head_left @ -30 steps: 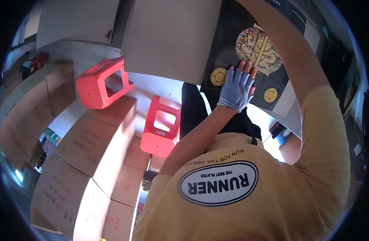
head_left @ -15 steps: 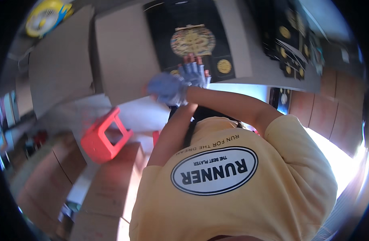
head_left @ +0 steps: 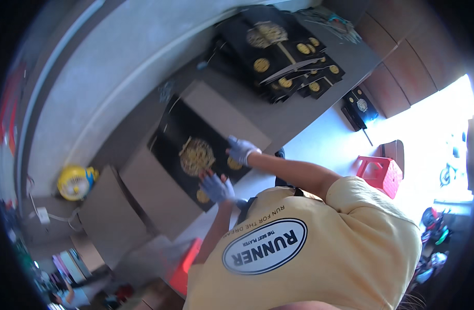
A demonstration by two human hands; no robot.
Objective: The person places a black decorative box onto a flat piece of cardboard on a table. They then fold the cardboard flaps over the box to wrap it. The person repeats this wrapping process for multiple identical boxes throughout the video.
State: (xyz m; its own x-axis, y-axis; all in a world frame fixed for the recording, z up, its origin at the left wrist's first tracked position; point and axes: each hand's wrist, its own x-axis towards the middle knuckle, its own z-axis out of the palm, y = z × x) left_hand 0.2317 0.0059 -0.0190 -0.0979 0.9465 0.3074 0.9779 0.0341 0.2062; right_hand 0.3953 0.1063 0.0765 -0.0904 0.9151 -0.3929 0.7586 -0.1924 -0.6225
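A flat black sheet (head_left: pixel 177 132) with a round gold emblem (head_left: pixel 196 156) and smaller gold discs lies on a piece of plain cardboard (head_left: pixel 216 111) on the table. Both my hands wear grey-blue fingerless gloves. My left hand (head_left: pixel 217 188) is spread over the sheet's near part, fingertips just below the emblem. At the sheet's right edge, my right hand (head_left: pixel 242 150) has its fingers extended, with nothing visible in them. Whether its fingertips press on the sheet I cannot tell.
A pile of similar black sheets (head_left: pixel 278 46) is at the table's back right. More cardboard (head_left: pixel 113 222) lies left, near a yellow fan (head_left: pixel 74 182). Brown cartons (head_left: pixel 407 67) stand right. Red stools (head_left: pixel 380 173) flank me, the left one (head_left: pixel 185 266) partly hidden.
My forearms were crossed near the sheet's lower edge; now the hands are apart, the right one at the sheet's right edge. The whole view has turned, bringing the sheet pile nearer the middle.
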